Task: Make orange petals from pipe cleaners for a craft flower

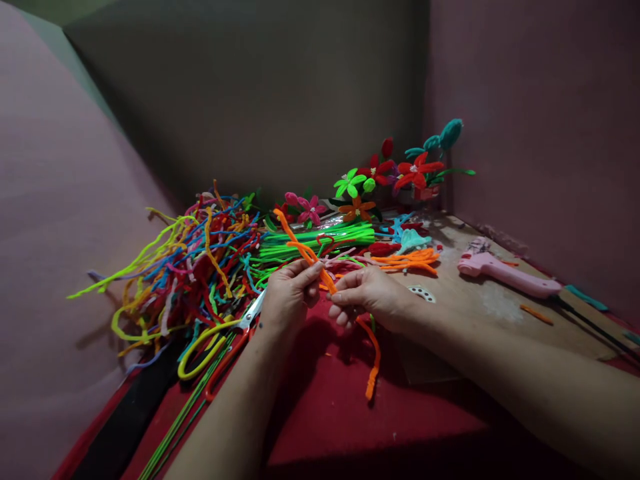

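Observation:
Both hands meet in front of me over a red cloth [325,400], pinching the same orange pipe cleaner [295,237]. Its upper part runs up and left past my left hand [293,290], whose thumb and fingers are pressed together on it. My right hand [367,293] is closed on it just to the right. A lower length hangs bent beneath the right hand, ending above the cloth. Behind the hands lie a bundle of green pipe cleaners [320,240] and more orange pipe cleaners [410,260]. Exactly how the fingertips grip is partly hidden.
A tangled heap of coloured pipe cleaners [195,260] is at left, with yellow-and-red-handled scissors [205,350] and thin green stems [185,410] in front. A pink glue gun [515,273] lies on a board [480,307] at right. Fuzzy flowers [413,172] stand behind.

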A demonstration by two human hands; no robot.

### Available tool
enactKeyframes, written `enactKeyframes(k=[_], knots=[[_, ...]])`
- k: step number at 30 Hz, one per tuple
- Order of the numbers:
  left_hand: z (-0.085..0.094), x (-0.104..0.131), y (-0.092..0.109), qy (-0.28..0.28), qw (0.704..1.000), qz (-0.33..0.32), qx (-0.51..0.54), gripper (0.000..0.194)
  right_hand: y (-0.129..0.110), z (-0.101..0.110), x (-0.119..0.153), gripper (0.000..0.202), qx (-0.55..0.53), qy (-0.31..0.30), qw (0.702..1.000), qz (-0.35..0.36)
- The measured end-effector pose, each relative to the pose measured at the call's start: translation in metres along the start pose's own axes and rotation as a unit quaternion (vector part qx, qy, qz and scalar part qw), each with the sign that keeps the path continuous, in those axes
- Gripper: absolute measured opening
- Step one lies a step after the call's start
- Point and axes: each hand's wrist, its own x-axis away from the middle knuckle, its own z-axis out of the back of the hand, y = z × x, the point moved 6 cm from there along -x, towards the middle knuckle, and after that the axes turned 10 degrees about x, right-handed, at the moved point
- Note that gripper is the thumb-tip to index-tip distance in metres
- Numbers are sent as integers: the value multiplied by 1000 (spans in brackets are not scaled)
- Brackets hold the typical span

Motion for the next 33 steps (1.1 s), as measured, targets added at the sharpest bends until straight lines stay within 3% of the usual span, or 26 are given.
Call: enactKeyframes(k=[5, 9, 14, 17, 23, 28, 33], knots=[[5, 1, -2, 49, 998, -26, -15, 21, 2, -1, 0, 13, 19, 40, 999, -11], [3, 3, -1, 54, 997, -31, -39, 22, -1, 1, 2, 14, 55, 68, 996, 2], [-2, 2, -8, -5, 999, 15, -37, 20, -10, 6, 1, 10, 14, 50, 993, 105], [-5, 3, -11, -31, 998, 31, -33, 21, -5, 11, -1, 14, -23, 65, 995, 78], [-11, 7, -12, -31, 998, 41, -20, 21, -2, 11, -4, 17, -52, 77, 994, 48], [-11, 6, -16, -52, 997, 52, -12, 27, -5, 19, -3, 16, -79, 127, 985, 82], [-14, 10, -29, -86, 987, 127, -38, 26, -9, 28, -2, 15, -127, 171, 968, 130]])
